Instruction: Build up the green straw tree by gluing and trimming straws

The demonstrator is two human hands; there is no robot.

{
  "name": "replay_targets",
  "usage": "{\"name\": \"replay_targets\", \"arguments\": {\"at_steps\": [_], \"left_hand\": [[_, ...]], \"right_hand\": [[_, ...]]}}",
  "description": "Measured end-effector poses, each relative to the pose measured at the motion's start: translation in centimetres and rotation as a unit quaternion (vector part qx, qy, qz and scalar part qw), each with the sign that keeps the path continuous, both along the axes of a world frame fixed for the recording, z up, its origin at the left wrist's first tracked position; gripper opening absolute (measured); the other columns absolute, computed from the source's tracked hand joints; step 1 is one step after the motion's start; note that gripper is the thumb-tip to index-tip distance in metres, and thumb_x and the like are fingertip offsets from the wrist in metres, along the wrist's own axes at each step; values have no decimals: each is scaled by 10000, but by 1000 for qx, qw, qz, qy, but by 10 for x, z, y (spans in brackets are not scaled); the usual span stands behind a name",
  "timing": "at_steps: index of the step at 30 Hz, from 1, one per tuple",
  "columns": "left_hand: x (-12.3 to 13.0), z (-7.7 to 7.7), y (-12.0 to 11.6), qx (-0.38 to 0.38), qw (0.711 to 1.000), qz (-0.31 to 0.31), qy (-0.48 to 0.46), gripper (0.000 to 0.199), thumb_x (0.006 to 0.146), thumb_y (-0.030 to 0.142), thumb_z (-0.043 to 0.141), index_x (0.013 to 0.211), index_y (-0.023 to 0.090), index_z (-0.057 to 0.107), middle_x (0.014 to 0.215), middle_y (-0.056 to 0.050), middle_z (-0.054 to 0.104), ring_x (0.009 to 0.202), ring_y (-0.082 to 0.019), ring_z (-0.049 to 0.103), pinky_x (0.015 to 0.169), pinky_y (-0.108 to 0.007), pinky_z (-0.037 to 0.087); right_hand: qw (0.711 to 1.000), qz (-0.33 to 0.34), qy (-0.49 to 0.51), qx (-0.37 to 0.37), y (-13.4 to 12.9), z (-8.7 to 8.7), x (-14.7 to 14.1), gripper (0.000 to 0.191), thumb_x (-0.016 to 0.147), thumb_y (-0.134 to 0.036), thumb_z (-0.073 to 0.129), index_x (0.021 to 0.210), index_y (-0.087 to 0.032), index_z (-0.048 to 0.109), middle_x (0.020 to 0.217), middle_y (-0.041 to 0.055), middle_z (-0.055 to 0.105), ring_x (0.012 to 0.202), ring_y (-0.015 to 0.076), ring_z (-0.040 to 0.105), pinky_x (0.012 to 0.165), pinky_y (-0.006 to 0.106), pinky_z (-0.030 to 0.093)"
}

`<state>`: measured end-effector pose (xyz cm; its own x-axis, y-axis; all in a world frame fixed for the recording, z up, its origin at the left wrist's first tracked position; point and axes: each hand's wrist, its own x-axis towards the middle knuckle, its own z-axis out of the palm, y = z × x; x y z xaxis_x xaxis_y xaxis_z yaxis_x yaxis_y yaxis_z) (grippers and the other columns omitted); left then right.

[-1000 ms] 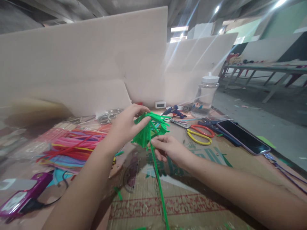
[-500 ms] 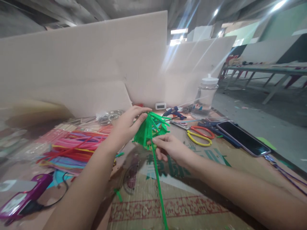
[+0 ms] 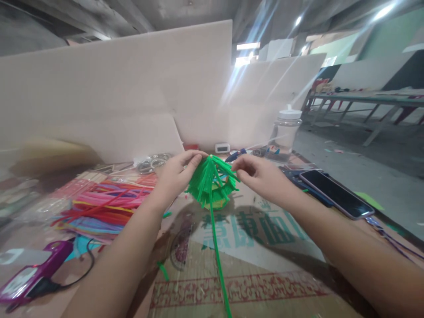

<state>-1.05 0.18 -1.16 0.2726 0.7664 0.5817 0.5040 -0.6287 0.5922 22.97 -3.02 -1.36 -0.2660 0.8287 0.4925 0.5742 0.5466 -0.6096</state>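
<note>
A cone of green pipe cleaners [image 3: 202, 183] stands over the middle of the work surface, with gaps between its strands on the right side. My left hand [image 3: 180, 172] grips it near the tip, thumb and fingers closed on its upper left side. My right hand [image 3: 260, 174] is at the cone's right edge, thumb and forefinger pinched on a green pipe cleaner [image 3: 228, 168] that slants down from the tip. One long green pipe cleaner [image 3: 217, 251] runs from the cone's front toward me. A yellowish-green piece [image 3: 218, 204] shows beneath the cone.
Coloured pipe cleaners [image 3: 99, 198] lie in a heap at left, above a purple corded tool [image 3: 36, 269]. A phone [image 3: 336, 193] lies at right. Behind stand a water bottle [image 3: 286, 134], a small white clock-like device [image 3: 222, 148] and tall white panels [image 3: 132, 88]. Printed cardboard [image 3: 185, 282] covers the surface.
My right hand has left the long pipe cleaner at the cone's front and moved up and right to a strand at its right edge. It now covers the scissors. My left hand stays at the tip.
</note>
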Motion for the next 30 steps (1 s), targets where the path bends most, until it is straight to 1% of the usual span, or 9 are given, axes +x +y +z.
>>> {"name": "replay_targets", "arguments": {"at_steps": [3,6,8,10,13,20,25,28,30], "left_hand": [[0,-3,3,-11,999,20,-35,334,938,472,567,1006,201,749,974,-46,772,928,-219,696,817,-307,504],[0,-3,3,-24,998,43,-43,311,894,468,619,968,203,763,943,-44,774,901,-219,698,808,-307,506],[1,-1,2,-46,997,44,-50,295,866,454,650,964,200,763,930,-45,774,869,-215,700,782,-305,511],[1,1,1,-54,995,50,-70,254,835,416,683,944,198,757,929,-41,772,856,-207,701,779,-299,516],[-1,6,-1,-27,992,81,-97,186,813,349,701,921,202,738,942,-30,766,885,-193,695,819,-290,521],[-13,16,-6,38,988,113,-93,178,826,331,680,948,210,730,934,-19,754,916,-197,690,891,-330,510],[-13,22,-14,22,994,67,-89,196,886,319,610,1001,206,722,940,-38,751,942,-205,692,928,-359,505],[-6,25,-25,-20,997,-10,-76,266,921,345,587,1120,199,687,911,-42,745,901,-196,695,862,-336,527],[0,27,-34,-23,999,-30,-31,325,891,359,655,1188,225,665,903,-23,736,841,-186,686,797,-315,529]], "right_hand": [[998,-28,-7,48,9,-5,3,206,792,-72,530,917,-175,657,892,40,698,774,157,615,700,285,466],[999,-6,-2,32,18,-15,2,218,858,-166,599,1066,-179,661,1023,71,702,812,161,626,729,298,487],[1000,17,-5,16,22,-22,0,227,880,-195,613,1104,-195,656,1041,67,701,803,157,625,721,297,486],[1000,14,-9,14,25,-29,-2,160,885,-184,614,1039,-192,655,997,56,690,780,152,613,716,298,476],[999,3,-20,27,27,-35,-3,32,889,-214,629,882,-186,617,904,33,642,739,145,577,705,295,455],[997,15,-61,32,25,-34,-1,114,906,-244,624,821,-185,575,867,19,585,751,145,530,686,276,403],[997,12,-63,31,24,-30,1,134,903,-297,646,858,-174,620,903,32,612,756,141,537,696,278,417],[997,-4,-15,73,17,-19,3,163,895,-337,675,922,-177,654,931,42,647,742,139,564,698,286,448],[993,11,28,111,6,-8,3,149,912,-328,659,952,-186,683,938,49,678,768,149,599,714,292,471]]}}
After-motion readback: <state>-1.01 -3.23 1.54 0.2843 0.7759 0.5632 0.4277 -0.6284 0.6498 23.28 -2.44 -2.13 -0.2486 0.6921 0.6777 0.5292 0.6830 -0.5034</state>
